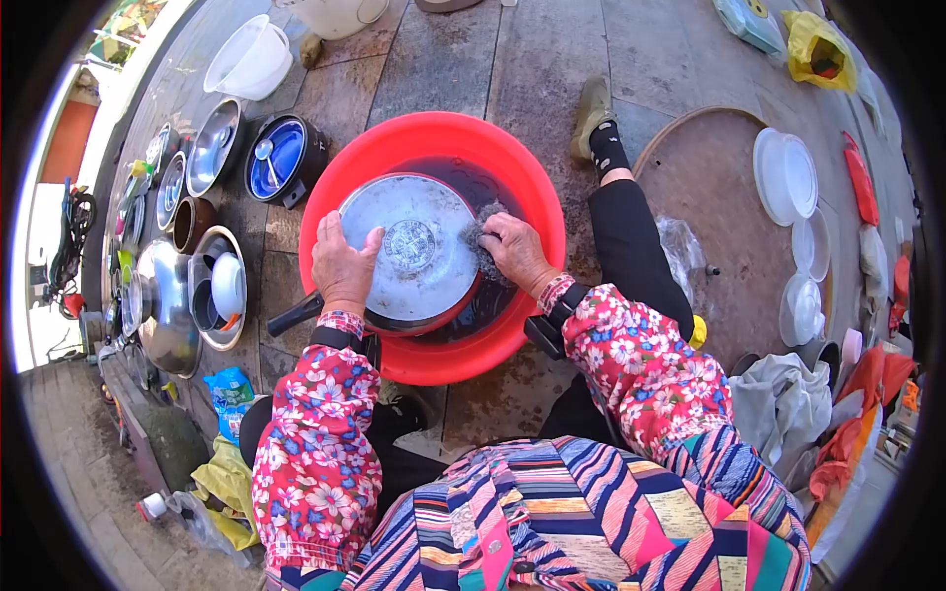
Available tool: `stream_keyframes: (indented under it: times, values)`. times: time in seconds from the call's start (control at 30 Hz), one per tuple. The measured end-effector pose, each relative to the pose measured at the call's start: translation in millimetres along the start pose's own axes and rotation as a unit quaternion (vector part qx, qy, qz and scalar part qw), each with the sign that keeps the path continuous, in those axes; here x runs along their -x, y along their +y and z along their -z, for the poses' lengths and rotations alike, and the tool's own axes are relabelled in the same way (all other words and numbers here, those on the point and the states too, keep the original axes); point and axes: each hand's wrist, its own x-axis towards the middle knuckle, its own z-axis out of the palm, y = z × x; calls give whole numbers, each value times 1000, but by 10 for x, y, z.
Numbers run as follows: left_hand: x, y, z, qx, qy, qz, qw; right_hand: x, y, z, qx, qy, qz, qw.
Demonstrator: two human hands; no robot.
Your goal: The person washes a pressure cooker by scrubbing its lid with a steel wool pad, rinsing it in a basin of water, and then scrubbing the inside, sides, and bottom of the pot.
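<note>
A pan (pixel 419 281) lies bottom up over a red basin (pixel 434 366) that holds dark water, its black handle pointing to the lower left. My left hand (pixel 345 264) rests on the left side of the pan's base, thumb and fingers spread. In my right hand (pixel 517 251) is a grey scouring pad (pixel 477 236), pinched by the fingers against the pan's right edge. The pan's base is grey and stained, with a round stamped mark in the middle.
Left of the basin stand a blue-lined pot (pixel 279 158), several metal bowls (pixel 214 148) and a white tub (pixel 249 61). On the right, a round brown board (pixel 729 227) carries plastic lids (pixel 785 177). My outstretched leg (pixel 639 241) lies between basin and board.
</note>
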Motion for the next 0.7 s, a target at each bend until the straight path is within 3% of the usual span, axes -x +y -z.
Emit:
stream_keyframes:
  times: [0.17,0.37,0.57,0.7]
  values:
    - [17,-46,-57,-3,24,-25,999,-702,-10,-103,18,35,116,993]
    - [-9,28,22,9,-4,6,1000,-293,-33,-62,-7,-17,110,994]
    - [-18,20,21,11,-5,11,1000,-961,1,-170,-47,-49,131,989]
    - [-76,-4,4,10,0,10,1000,-506,45,-90,-64,-52,90,993]
